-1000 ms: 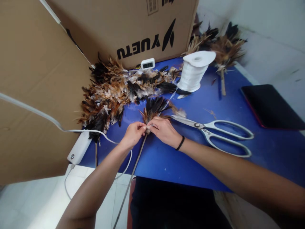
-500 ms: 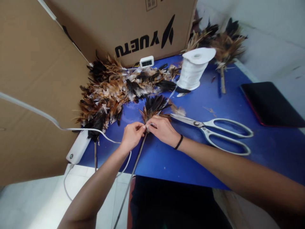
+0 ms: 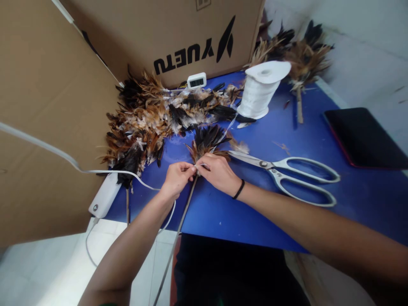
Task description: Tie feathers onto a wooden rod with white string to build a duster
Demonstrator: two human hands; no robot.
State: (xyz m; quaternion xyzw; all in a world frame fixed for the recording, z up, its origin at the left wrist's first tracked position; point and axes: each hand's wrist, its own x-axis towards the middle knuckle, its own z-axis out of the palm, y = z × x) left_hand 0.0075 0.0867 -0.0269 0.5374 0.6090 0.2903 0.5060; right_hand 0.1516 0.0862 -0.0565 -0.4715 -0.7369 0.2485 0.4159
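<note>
- The left hand (image 3: pixel 178 178) is pinched narrow at the base of the tuft (image 3: pixel 208 140); I cannot tell what sits between its fingertips.
- The right hand (image 3: pixel 219 173) pinches the ribbon (image 3: pixel 232 123) there, hiding part of the tuft from me.
- The stick (image 3: pixel 180 221) slants down from the hands, its lower end cut off.
- Scissors (image 3: pixel 277 168) lie just beside the right hand.
- Beyond the tuft I see the spool (image 3: pixel 259 100) and a feather pile (image 3: pixel 140 121).
- On the box (image 3: pixel 127 36), cropped above, I read "YUETU" upside down; the clock (image 3: pixel 196 80) digits are illegible.
- A cable (image 3: pixel 108 171) passes behind the left wrist.
</note>
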